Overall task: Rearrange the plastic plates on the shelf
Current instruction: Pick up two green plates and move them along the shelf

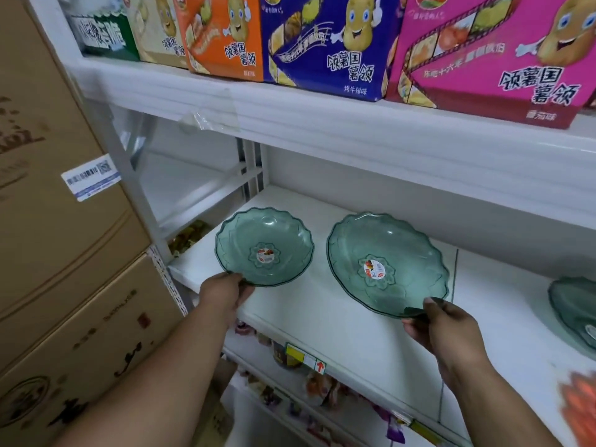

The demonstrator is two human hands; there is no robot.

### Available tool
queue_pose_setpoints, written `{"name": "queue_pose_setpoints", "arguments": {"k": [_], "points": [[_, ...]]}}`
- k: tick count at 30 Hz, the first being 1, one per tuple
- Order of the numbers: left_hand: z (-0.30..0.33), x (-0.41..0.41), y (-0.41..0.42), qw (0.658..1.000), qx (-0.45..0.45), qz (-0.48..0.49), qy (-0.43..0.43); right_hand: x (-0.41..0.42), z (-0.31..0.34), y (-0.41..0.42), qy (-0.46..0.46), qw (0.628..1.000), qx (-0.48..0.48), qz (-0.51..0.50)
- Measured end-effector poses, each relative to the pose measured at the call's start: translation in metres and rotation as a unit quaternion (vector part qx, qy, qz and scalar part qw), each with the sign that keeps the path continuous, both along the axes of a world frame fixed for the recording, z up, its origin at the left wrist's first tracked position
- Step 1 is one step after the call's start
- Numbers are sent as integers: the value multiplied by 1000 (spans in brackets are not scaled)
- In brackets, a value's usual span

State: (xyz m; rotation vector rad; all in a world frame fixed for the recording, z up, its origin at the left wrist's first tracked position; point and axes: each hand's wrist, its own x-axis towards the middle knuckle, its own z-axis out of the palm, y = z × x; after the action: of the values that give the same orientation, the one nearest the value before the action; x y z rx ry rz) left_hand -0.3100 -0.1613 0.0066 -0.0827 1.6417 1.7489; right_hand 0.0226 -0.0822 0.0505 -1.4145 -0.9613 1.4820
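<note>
Two see-through green plastic plates with scalloped rims and a round sticker in the middle hang over the white shelf [338,317]. My left hand [222,293] pinches the near rim of the smaller left plate [264,246]. My right hand [442,324] pinches the near rim of the larger right plate [385,264], which tilts toward me. A third green plate [574,304] lies on the shelf at the right edge, partly cut off by the frame.
Colourful snack boxes [329,43] line the shelf above. Stacked brown cartons [64,253] stand close on the left. Small wrapped goods [290,391] fill the shelf below, with an orange pack [580,411] at the lower right.
</note>
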Motion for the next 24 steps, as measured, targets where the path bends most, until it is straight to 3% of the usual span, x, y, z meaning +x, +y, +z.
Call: {"name": "queue_pose_setpoints", "arguments": {"k": [24], "points": [[-39,-119,157,996,26,-86,9,-123,-39,93,33,997,-6,-66]]}}
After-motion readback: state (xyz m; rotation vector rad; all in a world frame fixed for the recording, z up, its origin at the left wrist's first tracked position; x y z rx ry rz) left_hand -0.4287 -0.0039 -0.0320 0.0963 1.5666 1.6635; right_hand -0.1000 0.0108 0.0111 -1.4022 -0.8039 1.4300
